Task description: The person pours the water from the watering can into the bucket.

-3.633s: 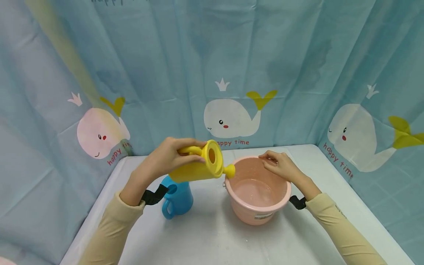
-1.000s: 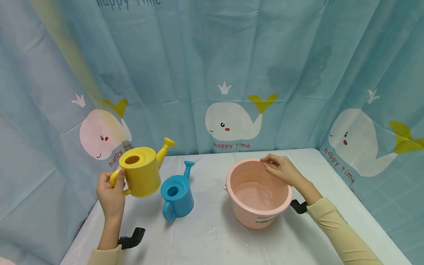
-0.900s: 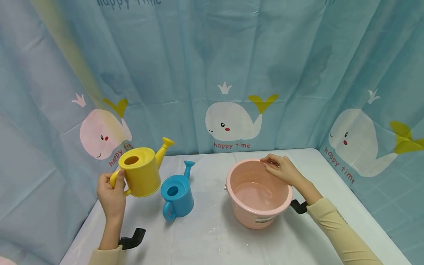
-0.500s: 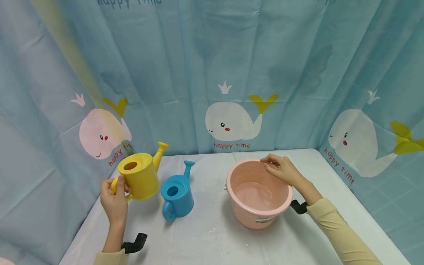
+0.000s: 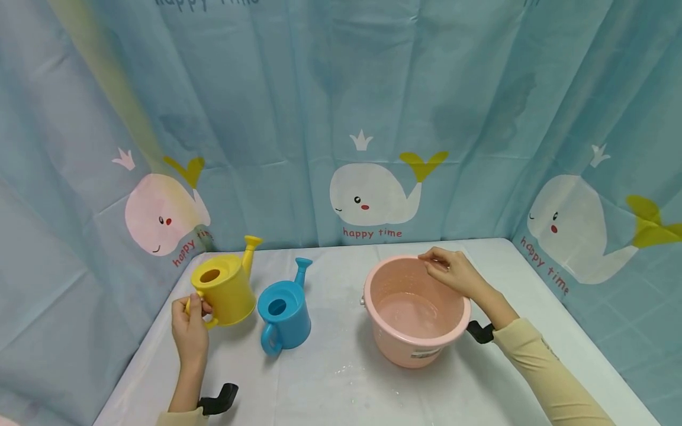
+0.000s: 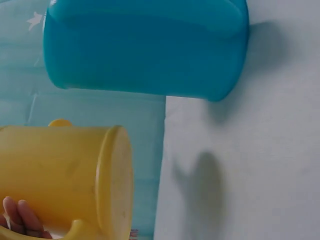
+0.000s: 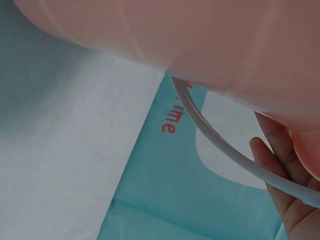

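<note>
My left hand (image 5: 190,334) grips the handle of a yellow watering can (image 5: 229,299), held upright at the table's left side. In the left wrist view the yellow watering can (image 6: 55,165) shows its base lifted off the table, its shadow lying apart. Just right of it stands a blue watering can (image 5: 293,319), spout toward the curtain. My right hand (image 5: 453,273) pinches the back right rim of a pink bucket (image 5: 399,348), which has water in its bottom. The right wrist view shows fingers (image 7: 272,160) at the rim, beside the bucket's pale bail handle (image 7: 215,135).
A white table (image 5: 319,390) carries everything, with water drops (image 5: 346,369) left of the bucket. A blue curtain (image 5: 266,118) with printed whales hangs behind the table and along both sides.
The yellow watering can was tipped over the bucket several seconds ago. It has since swung left, turned upright and sunk toward the table. My right hand stays on the bucket's rim.
</note>
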`<state>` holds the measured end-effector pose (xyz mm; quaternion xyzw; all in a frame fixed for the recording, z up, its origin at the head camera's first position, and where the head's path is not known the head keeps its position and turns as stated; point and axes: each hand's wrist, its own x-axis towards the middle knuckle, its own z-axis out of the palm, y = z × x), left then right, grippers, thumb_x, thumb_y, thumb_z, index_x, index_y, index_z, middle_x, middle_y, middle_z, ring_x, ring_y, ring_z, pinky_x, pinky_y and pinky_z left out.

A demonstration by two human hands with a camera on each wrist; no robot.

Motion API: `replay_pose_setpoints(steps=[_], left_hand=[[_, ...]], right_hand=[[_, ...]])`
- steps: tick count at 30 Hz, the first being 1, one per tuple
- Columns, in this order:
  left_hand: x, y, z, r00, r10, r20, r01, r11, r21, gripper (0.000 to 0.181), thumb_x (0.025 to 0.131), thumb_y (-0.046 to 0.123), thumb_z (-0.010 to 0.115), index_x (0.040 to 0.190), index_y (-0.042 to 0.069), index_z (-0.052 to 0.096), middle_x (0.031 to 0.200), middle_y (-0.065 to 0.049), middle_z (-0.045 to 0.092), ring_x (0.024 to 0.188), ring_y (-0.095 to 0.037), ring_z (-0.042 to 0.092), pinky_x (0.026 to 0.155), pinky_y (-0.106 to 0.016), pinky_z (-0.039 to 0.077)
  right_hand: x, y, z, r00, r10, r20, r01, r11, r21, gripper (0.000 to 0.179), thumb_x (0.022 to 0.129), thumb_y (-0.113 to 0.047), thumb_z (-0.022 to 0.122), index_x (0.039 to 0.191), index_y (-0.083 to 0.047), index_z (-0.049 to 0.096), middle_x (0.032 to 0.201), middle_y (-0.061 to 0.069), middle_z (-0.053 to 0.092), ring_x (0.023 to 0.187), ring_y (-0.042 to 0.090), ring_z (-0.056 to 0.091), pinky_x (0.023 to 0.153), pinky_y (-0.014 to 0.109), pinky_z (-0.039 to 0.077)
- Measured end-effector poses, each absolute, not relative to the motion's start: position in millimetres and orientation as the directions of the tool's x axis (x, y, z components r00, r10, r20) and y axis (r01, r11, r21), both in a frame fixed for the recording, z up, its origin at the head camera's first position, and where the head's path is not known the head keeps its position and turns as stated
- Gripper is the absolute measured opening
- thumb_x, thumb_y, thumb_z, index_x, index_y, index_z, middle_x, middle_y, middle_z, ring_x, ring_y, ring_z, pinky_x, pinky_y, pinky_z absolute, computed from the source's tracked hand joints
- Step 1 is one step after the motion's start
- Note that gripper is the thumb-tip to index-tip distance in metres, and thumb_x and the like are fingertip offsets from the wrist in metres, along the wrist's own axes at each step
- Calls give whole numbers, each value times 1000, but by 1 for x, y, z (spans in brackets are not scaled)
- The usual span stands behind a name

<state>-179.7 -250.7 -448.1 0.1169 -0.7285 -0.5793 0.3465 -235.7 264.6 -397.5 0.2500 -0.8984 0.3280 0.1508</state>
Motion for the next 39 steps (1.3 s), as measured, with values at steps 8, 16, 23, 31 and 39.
replay_pose_setpoints(steps=[8,16,23,31,39], left_hand=[[-187,-260,-468,-740,-576,346,280,204,938,15,99,21,43,86,14,44,73,2,52,72,-9,50,68,-10,41],[-189,-266,-483,-766,-564,310,241,195,951,15,100,23,41,89,13,45,75,2,51,74,-8,50,69,-9,40],[-181,-257,-470,-806,-525,273,238,135,962,17,101,17,38,90,6,43,77,-1,51,76,-10,50,71,-11,41],[-191,-270,-491,-811,-533,242,185,160,970,19,101,24,35,91,9,42,80,4,52,81,-8,50,74,-11,39],[-196,-276,-499,-812,-514,275,204,192,960,20,102,25,33,90,10,41,79,5,51,81,-7,48,75,-12,37]], right_hand=[[-236,264,-398,-828,-345,442,-550,653,-521,14,88,-12,61,100,-12,67,101,2,70,91,17,66,76,33,54],[-234,265,-400,-826,-343,447,-553,648,-524,13,87,-11,61,99,-11,68,100,3,70,90,17,67,75,32,54],[-236,264,-401,-827,-336,451,-552,639,-536,11,87,-10,60,96,-11,67,102,2,70,92,17,66,76,30,54],[-236,264,-401,-830,-331,450,-546,650,-529,12,87,-10,60,97,-12,67,101,2,70,89,15,66,74,27,53],[-237,265,-400,-826,-334,454,-552,643,-531,12,88,-9,60,97,-11,67,101,3,70,89,15,66,74,27,53]])
